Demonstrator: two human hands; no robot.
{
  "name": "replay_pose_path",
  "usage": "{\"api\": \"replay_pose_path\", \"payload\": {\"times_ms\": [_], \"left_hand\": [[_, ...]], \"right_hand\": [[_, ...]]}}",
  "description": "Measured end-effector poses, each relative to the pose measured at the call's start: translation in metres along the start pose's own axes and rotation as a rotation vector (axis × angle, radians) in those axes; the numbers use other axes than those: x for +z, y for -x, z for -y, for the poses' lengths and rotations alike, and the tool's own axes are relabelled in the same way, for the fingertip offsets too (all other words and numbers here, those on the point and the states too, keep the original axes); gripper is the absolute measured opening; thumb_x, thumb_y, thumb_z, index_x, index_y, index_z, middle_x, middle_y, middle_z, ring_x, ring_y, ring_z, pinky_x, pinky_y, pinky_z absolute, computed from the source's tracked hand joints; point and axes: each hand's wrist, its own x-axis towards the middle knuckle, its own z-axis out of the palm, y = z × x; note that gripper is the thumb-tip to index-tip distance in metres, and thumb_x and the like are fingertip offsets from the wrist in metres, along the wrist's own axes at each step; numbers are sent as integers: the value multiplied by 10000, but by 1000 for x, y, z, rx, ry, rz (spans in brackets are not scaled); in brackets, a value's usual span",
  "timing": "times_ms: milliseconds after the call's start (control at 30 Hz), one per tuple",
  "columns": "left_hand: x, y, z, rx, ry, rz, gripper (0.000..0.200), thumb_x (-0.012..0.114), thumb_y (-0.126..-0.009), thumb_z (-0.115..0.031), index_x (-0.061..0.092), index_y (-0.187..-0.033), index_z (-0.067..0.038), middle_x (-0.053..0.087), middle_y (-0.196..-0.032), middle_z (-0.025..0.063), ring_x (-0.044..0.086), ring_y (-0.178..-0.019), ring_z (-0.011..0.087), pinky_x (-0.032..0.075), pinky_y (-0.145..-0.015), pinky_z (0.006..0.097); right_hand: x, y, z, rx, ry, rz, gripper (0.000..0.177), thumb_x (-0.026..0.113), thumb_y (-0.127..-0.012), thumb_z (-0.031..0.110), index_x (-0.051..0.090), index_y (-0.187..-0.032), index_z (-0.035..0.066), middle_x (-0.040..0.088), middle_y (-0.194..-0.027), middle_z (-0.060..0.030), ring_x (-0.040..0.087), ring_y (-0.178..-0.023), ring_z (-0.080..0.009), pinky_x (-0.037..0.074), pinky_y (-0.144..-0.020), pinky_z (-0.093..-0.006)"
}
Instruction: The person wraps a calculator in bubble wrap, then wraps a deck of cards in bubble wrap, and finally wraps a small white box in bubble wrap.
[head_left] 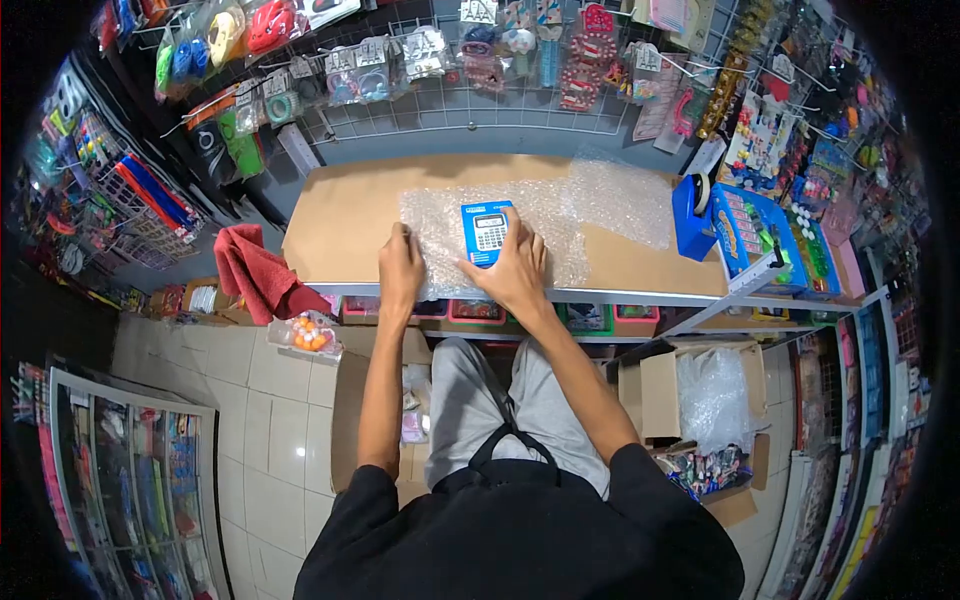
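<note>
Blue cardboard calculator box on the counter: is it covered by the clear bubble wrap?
No, the blue calculator box lies on top of the clear bubble wrap, its printed face showing and the right hand on its edge.

The right hand (518, 272) hides part of the calculator box (487, 232); its small print (481, 257) is illegible.

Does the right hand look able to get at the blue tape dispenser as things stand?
Probably yes: only low-lying bubble wrap and bare counter seem to separate the right hand from the tape dispenser, though that hand would likely have to leave the calculator box first.
</note>
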Motion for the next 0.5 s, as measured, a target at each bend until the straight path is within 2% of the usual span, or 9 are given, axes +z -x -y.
{"api": "replay_pose_path", "payload": {"times_ms": [33, 133, 167, 333, 500], "left_hand": [[-5, -1, -6, 4, -31, 40, 104, 566, -971, -78, 529, -983, 19, 625, -805, 289, 625, -770, 476, 476, -634, 464], [-14, -7, -9, 17, -98, 87, 126, 575, -967, -111, 534, -995, 5, 644, -840, 279, 638, -803, 468, 483, -673, 487], [-14, -8, -10, 11, -123, 88, 132, 576, -967, -125, 539, -998, -2, 649, -848, 274, 638, -811, 469, 485, -679, 493], [-7, -2, -6, -10, -191, 53, 154, 587, -965, -178, 573, -1012, -32, 674, -866, 244, 649, -835, 459, 498, -702, 502], [-6, -1, 7, -68, -69, 24, 189, 625, -950, -207, 606, -991, -24, 681, -824, 218, 675, -783, 410, 506, -681, 472]], "right_hand": [[8, -2, 0, 7, 38, -7, 997, 839, -686, 439, 302, -1442, 73, 530, -1291, -288, 521, -1165, -475, 394, -997, -564], [10, -6, -5, 39, 26, 7, 994, 835, -666, 364, 286, -1441, 70, 543, -1248, -297, 525, -1141, -479, 401, -982, -564], [8, -5, -6, 77, 25, 71, 961, 823, -670, 339, 293, -1424, 67, 554, -1216, -306, 524, -1139, -479, 405, -978, -563], [2, -7, -12, 29, -49, 105, 883, 807, -671, 353, 353, -1367, 53, 567, -1198, -299, 529, -1137, -468, 409, -984, -546], [1, -7, -14, 26, -42, 81, 840, 803, -678, 376, 394, -1328, 36, 561, -1206, -285, 523, -1143, -453, 405, -992, -534]]}}
